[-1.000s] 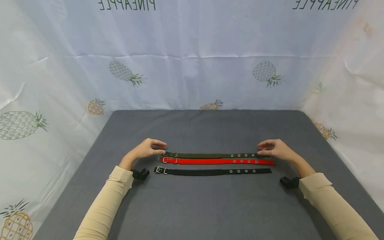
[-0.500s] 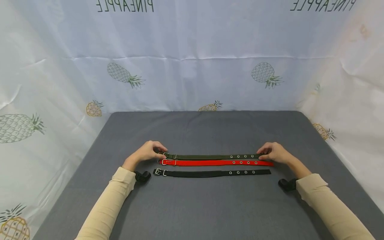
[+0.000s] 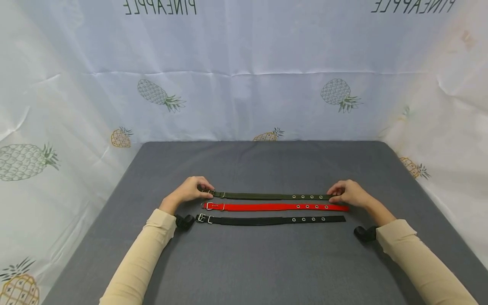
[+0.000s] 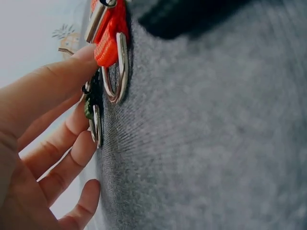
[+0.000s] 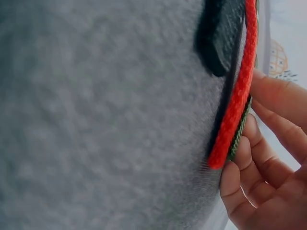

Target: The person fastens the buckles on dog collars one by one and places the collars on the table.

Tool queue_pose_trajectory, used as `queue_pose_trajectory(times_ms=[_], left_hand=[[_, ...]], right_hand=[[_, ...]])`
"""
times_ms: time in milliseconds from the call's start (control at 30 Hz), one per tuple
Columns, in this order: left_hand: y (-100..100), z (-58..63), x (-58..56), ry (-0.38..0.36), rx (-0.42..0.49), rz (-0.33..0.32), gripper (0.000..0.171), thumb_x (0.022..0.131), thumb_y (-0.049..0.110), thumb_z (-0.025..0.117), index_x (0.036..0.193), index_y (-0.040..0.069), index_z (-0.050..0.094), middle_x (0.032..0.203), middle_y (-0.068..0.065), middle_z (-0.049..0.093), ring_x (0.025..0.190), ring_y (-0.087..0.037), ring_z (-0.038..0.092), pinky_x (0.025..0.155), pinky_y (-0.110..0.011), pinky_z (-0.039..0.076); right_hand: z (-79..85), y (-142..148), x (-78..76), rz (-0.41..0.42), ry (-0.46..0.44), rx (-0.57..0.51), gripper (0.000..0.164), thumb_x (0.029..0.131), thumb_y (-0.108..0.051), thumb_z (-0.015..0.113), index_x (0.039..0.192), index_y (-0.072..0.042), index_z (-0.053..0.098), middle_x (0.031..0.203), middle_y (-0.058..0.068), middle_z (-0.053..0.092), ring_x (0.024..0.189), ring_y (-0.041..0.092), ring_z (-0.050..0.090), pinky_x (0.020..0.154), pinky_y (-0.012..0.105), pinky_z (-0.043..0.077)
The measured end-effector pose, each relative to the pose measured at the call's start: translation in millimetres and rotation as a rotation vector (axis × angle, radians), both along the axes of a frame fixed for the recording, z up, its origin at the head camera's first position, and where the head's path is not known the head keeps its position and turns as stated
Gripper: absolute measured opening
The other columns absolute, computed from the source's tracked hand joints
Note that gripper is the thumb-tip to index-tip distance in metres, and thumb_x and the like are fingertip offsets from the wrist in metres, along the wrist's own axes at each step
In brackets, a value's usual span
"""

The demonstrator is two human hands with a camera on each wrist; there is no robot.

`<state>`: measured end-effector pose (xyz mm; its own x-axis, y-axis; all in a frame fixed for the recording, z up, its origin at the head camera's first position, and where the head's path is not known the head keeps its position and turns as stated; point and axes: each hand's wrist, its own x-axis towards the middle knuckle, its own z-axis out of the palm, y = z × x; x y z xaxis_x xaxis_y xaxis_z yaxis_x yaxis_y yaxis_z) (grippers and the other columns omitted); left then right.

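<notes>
Three flat webbing collars lie side by side, buckles to the left and eyelets to the right. Farthest off is the dark green collar [image 3: 259, 196]; the red collar [image 3: 259, 207] lies in the middle and the black collar [image 3: 251, 221] nearest me. My left hand [image 3: 190, 189] pinches the green collar's buckle end between thumb and fingers. At the other end, my right hand [image 3: 351, 193] grips the plain tip past the eyelets. The left wrist view shows the red collar's metal D-ring [image 4: 122, 72] close by my thumb. In the right wrist view, the red tip partly hides the green strap [image 5: 238, 134].
A grey cloth covers the table [image 3: 251, 262]. White curtains with pineapple prints [image 3: 244, 101] stand behind it and on both sides. Black wrist devices [image 3: 185, 222] sit on both wrists, close to the collars' ends.
Both hands have closed on the ends of the green collar. It has shifted slightly away from the red collar, widening the gap. The red and black collars stay where they were.
</notes>
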<state>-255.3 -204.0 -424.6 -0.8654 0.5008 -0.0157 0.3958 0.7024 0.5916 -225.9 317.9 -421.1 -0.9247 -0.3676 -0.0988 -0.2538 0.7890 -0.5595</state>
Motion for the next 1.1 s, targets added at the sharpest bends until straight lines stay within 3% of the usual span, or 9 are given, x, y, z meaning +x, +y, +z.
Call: queue_pose_trajectory(times_ms=[233,433,633,800,1100], left_hand=[[4.7,7.8,0.8,0.066,-0.12,-0.048,0.019,0.08,0.016,0.078,0.096,0.006,0.076,0.093,-0.007,0.069,0.085,-0.018,0.058,0.077,-0.032,0.049],[8.2,18.5,0.0,0.071,-0.203,-0.028,0.006,0.085,0.014,0.072,0.087,0.01,0.076,0.092,-0.005,0.07,0.085,-0.017,0.063,0.077,-0.035,0.053],[6.2,19.9,-3.6,-0.037,-0.151,-0.047,0.008,0.089,0.01,0.067,0.089,0.005,0.073,0.092,-0.01,0.072,0.078,-0.012,0.061,0.067,-0.025,0.05],[0.6,23.1,-2.8,-0.081,-0.09,-0.057,0.01,0.093,0.01,0.062,0.095,0.004,0.07,0.094,-0.012,0.071,0.081,-0.014,0.062,0.071,-0.027,0.05],[-11.0,26.3,1.5,-0.163,0.217,-0.03,0.018,0.099,0.009,0.051,0.11,-0.003,0.058,0.103,-0.021,0.062,0.091,-0.031,0.062,0.084,-0.04,0.053]], right_hand=[[4.6,-1.9,-0.2,0.024,0.003,0.015,0.02,0.083,-0.015,0.074,0.097,-0.001,0.071,0.086,0.008,0.066,0.067,-0.001,0.049,0.06,0.023,0.044],[6.2,-2.5,-1.7,0.017,-0.016,0.012,0.022,0.087,-0.014,0.07,0.102,0.002,0.068,0.091,0.012,0.067,0.07,0.0,0.051,0.061,0.024,0.046],[5.7,-2.5,-2.7,0.015,-0.01,0.022,0.023,0.088,-0.015,0.069,0.103,0.002,0.068,0.095,0.015,0.069,0.076,0.005,0.055,0.064,0.026,0.048],[10.3,-2.3,-0.5,-0.003,0.008,0.022,0.021,0.089,-0.016,0.068,0.103,0.0,0.069,0.099,0.016,0.07,0.084,0.013,0.06,0.072,0.032,0.051],[22.8,-6.6,4.3,-0.055,0.063,-0.025,0.023,0.091,-0.016,0.066,0.107,0.001,0.069,0.106,0.021,0.069,0.094,0.03,0.065,0.083,0.048,0.054]])
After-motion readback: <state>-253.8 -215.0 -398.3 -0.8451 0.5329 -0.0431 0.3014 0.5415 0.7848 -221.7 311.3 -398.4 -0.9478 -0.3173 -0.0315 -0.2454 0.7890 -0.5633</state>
